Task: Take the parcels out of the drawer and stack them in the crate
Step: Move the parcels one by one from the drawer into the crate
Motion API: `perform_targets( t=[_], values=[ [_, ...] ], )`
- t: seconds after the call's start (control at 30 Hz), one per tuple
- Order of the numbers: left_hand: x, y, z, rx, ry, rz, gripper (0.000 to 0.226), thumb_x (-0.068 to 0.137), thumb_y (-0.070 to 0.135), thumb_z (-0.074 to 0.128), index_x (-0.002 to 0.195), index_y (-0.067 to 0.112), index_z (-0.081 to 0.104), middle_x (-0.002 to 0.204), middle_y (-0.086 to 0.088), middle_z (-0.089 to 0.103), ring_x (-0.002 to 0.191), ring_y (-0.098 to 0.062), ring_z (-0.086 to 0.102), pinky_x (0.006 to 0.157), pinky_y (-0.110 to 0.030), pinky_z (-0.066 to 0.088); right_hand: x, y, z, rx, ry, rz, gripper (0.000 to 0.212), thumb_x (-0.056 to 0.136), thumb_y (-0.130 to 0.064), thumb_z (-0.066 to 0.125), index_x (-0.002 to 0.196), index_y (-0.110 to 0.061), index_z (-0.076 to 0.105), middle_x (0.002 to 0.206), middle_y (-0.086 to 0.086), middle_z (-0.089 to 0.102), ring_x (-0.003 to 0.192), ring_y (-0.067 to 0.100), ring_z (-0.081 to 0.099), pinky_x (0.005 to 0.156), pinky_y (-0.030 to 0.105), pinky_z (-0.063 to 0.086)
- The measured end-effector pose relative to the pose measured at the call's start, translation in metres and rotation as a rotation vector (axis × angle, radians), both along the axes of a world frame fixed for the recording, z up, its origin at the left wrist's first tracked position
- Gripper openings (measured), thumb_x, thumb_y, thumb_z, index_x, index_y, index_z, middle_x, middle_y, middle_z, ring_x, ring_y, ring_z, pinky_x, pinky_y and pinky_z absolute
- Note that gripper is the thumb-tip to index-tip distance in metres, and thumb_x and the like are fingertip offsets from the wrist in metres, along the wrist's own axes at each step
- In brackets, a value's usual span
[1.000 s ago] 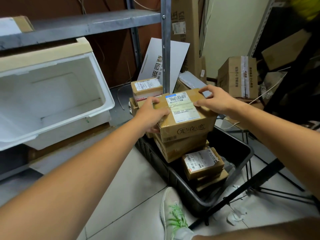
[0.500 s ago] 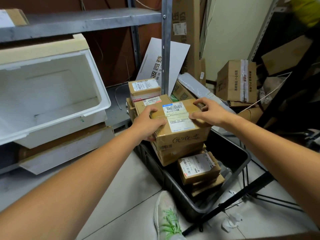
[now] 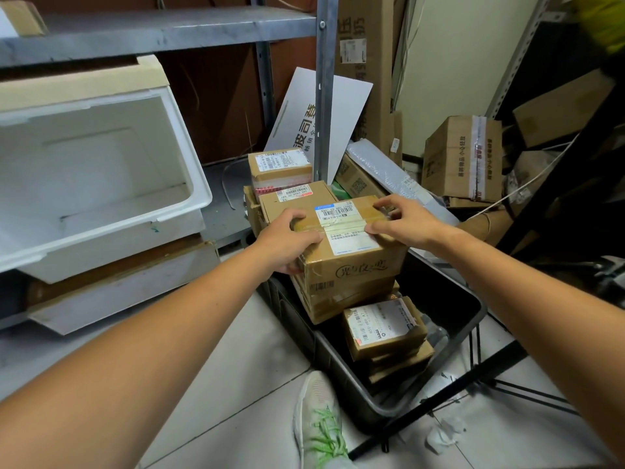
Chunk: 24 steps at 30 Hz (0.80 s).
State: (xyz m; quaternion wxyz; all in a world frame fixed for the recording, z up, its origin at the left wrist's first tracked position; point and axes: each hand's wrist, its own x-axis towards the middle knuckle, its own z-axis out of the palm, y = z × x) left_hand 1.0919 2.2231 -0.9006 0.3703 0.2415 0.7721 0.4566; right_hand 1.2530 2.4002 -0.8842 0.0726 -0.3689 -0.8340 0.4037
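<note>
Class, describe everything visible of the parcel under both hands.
The top parcel is a brown cardboard box, taped shut, with a white barcoded label on top and printed script on its front. It rests on another parcel in the dark crate. The left hand grips its left edge, the right hand its right.

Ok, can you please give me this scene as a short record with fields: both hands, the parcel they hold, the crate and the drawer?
left hand: grips the left edge of the top parcel
right hand: holds its right edge, fingers on top
top parcel: brown, white label, seems to rest on the lower parcel
crate: black, on the floor, holds several parcels
small parcel: lower in the crate, nearer the person
drawer: white, open, at the left
</note>
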Motion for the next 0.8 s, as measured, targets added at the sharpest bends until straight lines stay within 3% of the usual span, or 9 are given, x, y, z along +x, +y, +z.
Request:
perform_targets(
  t=[0.23, 0.37, 0.47, 0.6, 0.7, 0.8],
  values=[
    [-0.003, -0.001, 0.001, -0.046, 0.085, -0.024, 0.055, 0.09, 0.033, 0.071, 0.137, 0.043, 0.044, 0.133, 0.004, 0.05, 0.108, -0.027, 0.063, 0.073, -0.04, 0.063, 0.004, 0.001, 0.002, -0.018, 0.007, -0.005, 0.055, 0.09, -0.032, 0.073, 0.14, -0.026, 0.05, 0.121, 0.004, 0.055, 0.11, 0.023, 0.055, 0.085, 0.033, 0.046],
    [-0.007, -0.001, 0.005, -0.109, 0.169, -0.053, 0.049, 0.092, 0.035, 0.069, 0.135, 0.041, 0.046, 0.138, 0.001, 0.048, 0.111, -0.029, 0.06, 0.077, -0.042, 0.062, 0.002, 0.002, 0.009, 0.063, -0.094, 0.024, 0.055, 0.093, -0.034, 0.069, 0.142, -0.024, 0.049, 0.131, 0.008, 0.056, 0.112, 0.024, 0.055, 0.093, 0.037, 0.051],
    [-0.012, -0.001, 0.015, -0.202, 0.292, -0.121, 0.051, 0.094, 0.035, 0.067, 0.14, 0.036, 0.047, 0.147, -0.001, 0.043, 0.119, -0.03, 0.054, 0.081, -0.045, 0.061, -0.006, 0.0, 0.023, 0.167, -0.228, 0.073, 0.053, 0.095, -0.037, 0.066, 0.143, -0.023, 0.048, 0.138, 0.007, 0.054, 0.113, 0.024, 0.053, 0.089, 0.035, 0.048],
    [-0.027, -0.01, 0.036, -0.3, 0.496, -0.176, 0.032, 0.093, 0.039, 0.064, 0.122, 0.028, 0.061, 0.128, -0.004, 0.055, 0.11, -0.027, 0.056, 0.079, -0.042, 0.061, -0.023, -0.003, 0.045, 0.33, -0.447, 0.145, 0.048, 0.094, -0.04, 0.065, 0.137, -0.024, 0.052, 0.128, 0.006, 0.059, 0.108, 0.024, 0.059, 0.079, 0.032, 0.049],
    [-0.043, -0.026, 0.051, -0.34, 0.685, -0.192, 0.024, 0.093, 0.041, 0.062, 0.103, 0.02, 0.067, 0.113, -0.005, 0.064, 0.097, -0.025, 0.059, 0.07, -0.033, 0.052, -0.037, -0.01, 0.058, 0.4, -0.474, 0.133, 0.029, 0.092, -0.043, 0.065, 0.112, -0.022, 0.063, 0.11, 0.004, 0.066, 0.094, 0.023, 0.064, 0.063, 0.031, 0.05],
    [-0.062, -0.053, 0.062, -0.402, 0.768, -0.161, 0.026, 0.091, 0.04, 0.063, 0.1, 0.016, 0.069, 0.11, -0.007, 0.067, 0.097, -0.027, 0.061, 0.08, -0.035, 0.053, -0.058, -0.026, 0.068, 0.523, -0.504, 0.176, 0.033, 0.092, -0.047, 0.064, 0.105, -0.017, 0.066, 0.105, 0.005, 0.068, 0.092, 0.023, 0.062, 0.073, 0.033, 0.046]
  ],
)
